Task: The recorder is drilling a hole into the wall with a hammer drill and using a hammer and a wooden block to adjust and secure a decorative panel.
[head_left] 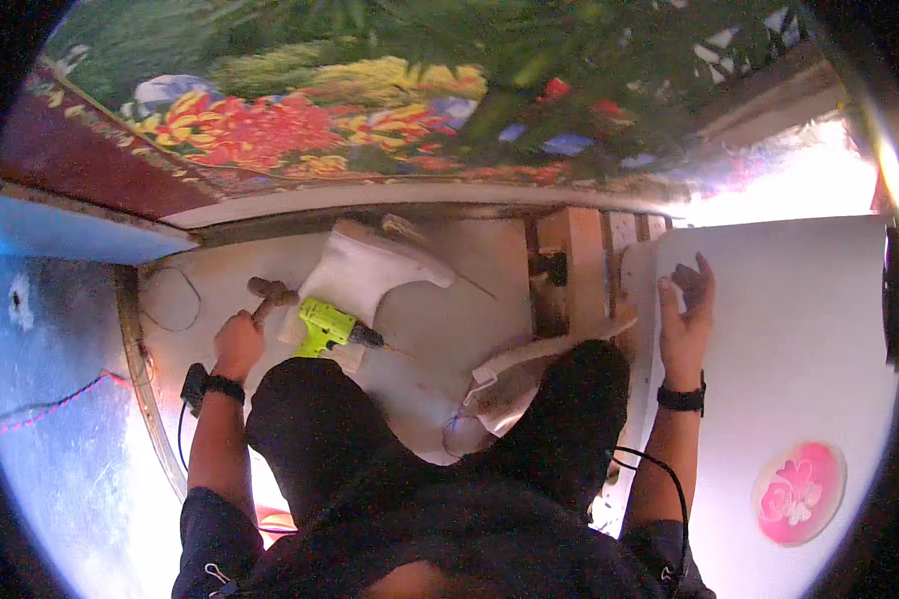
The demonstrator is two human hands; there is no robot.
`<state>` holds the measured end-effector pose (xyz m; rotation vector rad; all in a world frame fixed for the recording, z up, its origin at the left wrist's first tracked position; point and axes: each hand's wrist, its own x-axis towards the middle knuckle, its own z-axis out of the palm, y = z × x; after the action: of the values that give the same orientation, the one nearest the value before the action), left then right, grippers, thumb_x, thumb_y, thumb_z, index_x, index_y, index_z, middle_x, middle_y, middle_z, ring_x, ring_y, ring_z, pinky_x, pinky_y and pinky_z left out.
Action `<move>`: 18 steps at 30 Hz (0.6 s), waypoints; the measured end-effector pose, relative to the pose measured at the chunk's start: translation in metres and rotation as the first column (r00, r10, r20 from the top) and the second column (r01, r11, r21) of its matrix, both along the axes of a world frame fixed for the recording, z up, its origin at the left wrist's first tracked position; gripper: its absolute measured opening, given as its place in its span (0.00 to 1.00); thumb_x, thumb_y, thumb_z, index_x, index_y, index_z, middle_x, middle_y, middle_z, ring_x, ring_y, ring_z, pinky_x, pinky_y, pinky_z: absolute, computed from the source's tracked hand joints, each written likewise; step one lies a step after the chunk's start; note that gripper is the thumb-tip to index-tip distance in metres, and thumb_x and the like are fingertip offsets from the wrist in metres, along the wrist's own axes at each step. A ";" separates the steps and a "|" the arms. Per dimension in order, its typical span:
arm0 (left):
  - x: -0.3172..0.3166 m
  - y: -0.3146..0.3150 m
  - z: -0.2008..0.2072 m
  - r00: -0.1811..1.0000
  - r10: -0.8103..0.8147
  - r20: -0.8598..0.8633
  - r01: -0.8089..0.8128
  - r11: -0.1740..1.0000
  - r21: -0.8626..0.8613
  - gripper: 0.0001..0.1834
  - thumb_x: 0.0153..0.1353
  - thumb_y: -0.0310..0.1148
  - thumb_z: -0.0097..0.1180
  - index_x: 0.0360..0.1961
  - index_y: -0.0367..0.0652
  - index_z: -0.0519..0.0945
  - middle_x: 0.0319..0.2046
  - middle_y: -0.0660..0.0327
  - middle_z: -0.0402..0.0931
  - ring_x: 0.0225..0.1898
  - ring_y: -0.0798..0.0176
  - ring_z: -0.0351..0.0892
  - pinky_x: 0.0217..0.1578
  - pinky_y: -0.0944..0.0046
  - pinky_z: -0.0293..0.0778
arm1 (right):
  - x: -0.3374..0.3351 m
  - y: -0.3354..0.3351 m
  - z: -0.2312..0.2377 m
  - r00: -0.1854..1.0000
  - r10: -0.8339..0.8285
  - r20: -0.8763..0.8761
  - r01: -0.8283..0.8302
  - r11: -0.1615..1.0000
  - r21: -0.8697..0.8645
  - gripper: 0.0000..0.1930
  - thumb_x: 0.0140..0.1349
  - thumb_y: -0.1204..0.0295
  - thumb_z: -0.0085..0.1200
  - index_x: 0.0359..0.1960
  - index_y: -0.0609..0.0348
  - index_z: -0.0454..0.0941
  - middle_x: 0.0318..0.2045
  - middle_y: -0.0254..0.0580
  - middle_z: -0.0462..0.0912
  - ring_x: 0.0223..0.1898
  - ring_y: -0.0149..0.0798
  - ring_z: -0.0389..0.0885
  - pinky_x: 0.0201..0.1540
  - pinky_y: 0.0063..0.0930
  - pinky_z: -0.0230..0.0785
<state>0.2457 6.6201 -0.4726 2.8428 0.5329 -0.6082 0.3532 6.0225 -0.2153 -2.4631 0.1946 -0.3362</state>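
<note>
My left hand [240,342] is closed round the handle of a small hammer [273,292], its brownish head raised above the fist. Just to the right, a lime-green cordless drill [327,324] lies on its side, a thin bit in its black chuck pointing right. Out on the right, my right hand [686,329] is raised over a white panel, thumb and forefinger apart. Its other fingers are bent and in shade, and no held object can be made out there.
A white curved piece [360,270] lies beyond the drill. Wooden slats [581,260] stand between the floor and the white panel [789,329], which bears a pink oval sticker [799,494]. Flowered fabric [300,120] spans the far side; a blue board [60,329] stands left.
</note>
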 end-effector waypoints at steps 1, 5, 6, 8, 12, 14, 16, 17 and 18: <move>-0.004 0.002 -0.008 1.000 0.007 0.006 -0.007 1.000 0.015 0.15 0.62 0.41 0.53 0.37 0.38 0.78 0.35 0.44 0.81 0.39 0.40 0.82 0.41 0.43 0.77 | -0.005 -0.010 -0.006 0.999 0.028 -0.016 -0.028 1.000 -0.008 0.34 0.64 0.68 0.61 0.69 0.53 0.59 0.55 0.53 0.76 0.55 0.43 0.77 0.50 0.34 0.73; -0.021 0.011 -0.029 1.000 0.009 0.026 -0.010 0.999 0.040 0.14 0.63 0.40 0.55 0.39 0.38 0.77 0.35 0.44 0.81 0.40 0.39 0.81 0.40 0.43 0.76 | -0.014 -0.011 -0.012 0.998 -0.021 -0.054 0.023 0.999 0.039 0.34 0.64 0.67 0.61 0.69 0.56 0.59 0.52 0.52 0.77 0.52 0.42 0.78 0.49 0.33 0.73; -0.022 0.011 -0.033 1.000 -0.020 0.018 0.020 0.999 0.026 0.14 0.63 0.40 0.55 0.39 0.38 0.77 0.35 0.44 0.81 0.40 0.39 0.81 0.40 0.43 0.76 | -0.012 -0.013 -0.012 0.998 -0.017 -0.061 0.020 0.999 0.038 0.33 0.64 0.67 0.60 0.69 0.57 0.59 0.51 0.52 0.77 0.50 0.42 0.79 0.48 0.33 0.74; -0.025 0.011 -0.040 0.999 0.029 -0.016 -0.028 0.996 0.081 0.14 0.63 0.39 0.55 0.41 0.38 0.76 0.37 0.44 0.80 0.40 0.39 0.81 0.40 0.42 0.76 | -0.012 -0.015 -0.015 0.996 -0.030 -0.082 0.034 0.999 0.037 0.33 0.64 0.67 0.60 0.68 0.58 0.59 0.50 0.51 0.77 0.48 0.41 0.79 0.47 0.33 0.74; -0.037 0.021 -0.072 1.000 0.017 0.002 -0.017 0.999 -0.033 0.13 0.64 0.36 0.55 0.44 0.39 0.75 0.38 0.43 0.79 0.41 0.38 0.80 0.41 0.42 0.76 | -0.013 -0.017 -0.016 0.988 -0.037 -0.150 0.044 0.998 0.046 0.34 0.64 0.67 0.61 0.68 0.60 0.59 0.49 0.52 0.78 0.44 0.40 0.80 0.45 0.32 0.75; -0.047 0.031 -0.087 1.000 0.008 -0.009 -0.008 1.000 -0.024 0.13 0.64 0.35 0.54 0.45 0.39 0.74 0.39 0.43 0.79 0.42 0.38 0.80 0.41 0.43 0.76 | -0.017 -0.018 -0.019 0.984 -0.027 -0.176 0.036 0.998 0.050 0.34 0.63 0.66 0.61 0.68 0.60 0.59 0.49 0.52 0.78 0.44 0.39 0.81 0.44 0.32 0.76; -0.054 0.025 -0.092 1.000 0.013 -0.024 -0.013 1.000 -0.006 0.13 0.64 0.33 0.53 0.47 0.39 0.73 0.39 0.42 0.79 0.42 0.37 0.79 0.42 0.43 0.76 | -0.016 -0.016 -0.019 0.973 -0.002 -0.229 0.029 0.993 0.115 0.33 0.63 0.67 0.61 0.68 0.60 0.60 0.49 0.50 0.79 0.43 0.39 0.81 0.44 0.31 0.76; -0.050 0.012 -0.095 1.000 -0.017 0.008 0.018 1.000 -0.019 0.14 0.63 0.31 0.52 0.48 0.38 0.72 0.40 0.42 0.78 0.43 0.36 0.78 0.43 0.43 0.76 | -0.018 -0.015 -0.013 0.969 0.002 -0.248 0.029 0.992 0.123 0.33 0.63 0.67 0.61 0.68 0.60 0.60 0.49 0.50 0.79 0.43 0.39 0.81 0.44 0.31 0.76; -0.056 0.015 -0.094 0.998 -0.042 0.038 0.043 0.999 -0.008 0.15 0.61 0.28 0.51 0.49 0.37 0.72 0.41 0.42 0.77 0.43 0.35 0.77 0.44 0.43 0.75 | -0.020 -0.013 -0.012 0.961 0.005 -0.276 0.033 0.991 0.131 0.33 0.64 0.68 0.61 0.67 0.60 0.60 0.49 0.50 0.79 0.44 0.39 0.81 0.45 0.30 0.76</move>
<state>0.1901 6.6346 -0.5669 2.8577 0.4632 -0.5612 0.3332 6.0093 -0.2269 -2.3672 0.3407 0.0173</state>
